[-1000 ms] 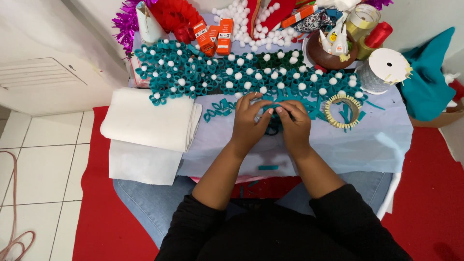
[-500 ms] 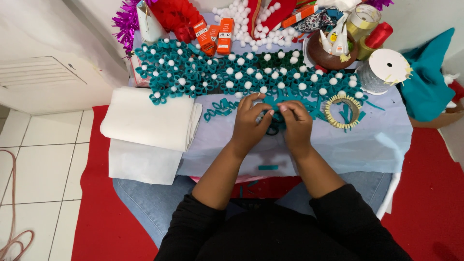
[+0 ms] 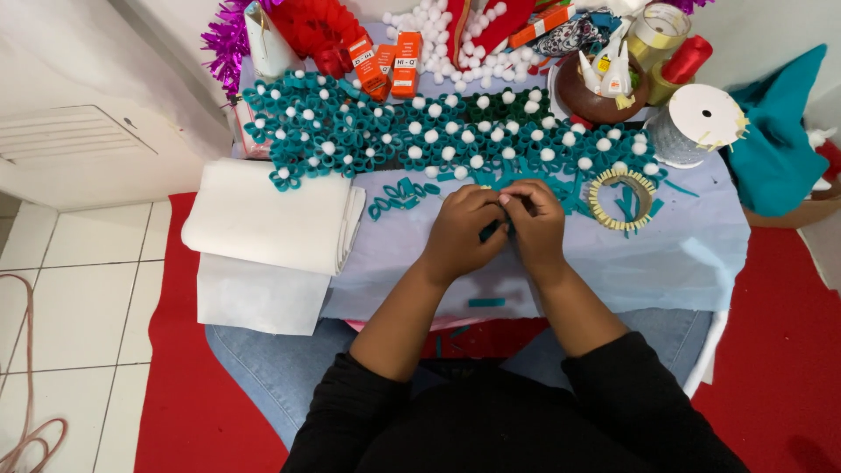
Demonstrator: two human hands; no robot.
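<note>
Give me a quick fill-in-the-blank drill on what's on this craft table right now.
1. Both hands, the left hand and right hand, pinch a small ____ felt strip.
2. The teal felt loop mat is dotted with ____ pompoms.
3. The folded white fabric stack lies to the ____ of the hands.

Missing words: teal; white; left

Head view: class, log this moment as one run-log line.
left hand + right hand: pinching teal strip | behind: teal loops with white pompoms | left: folded white cloth
</note>
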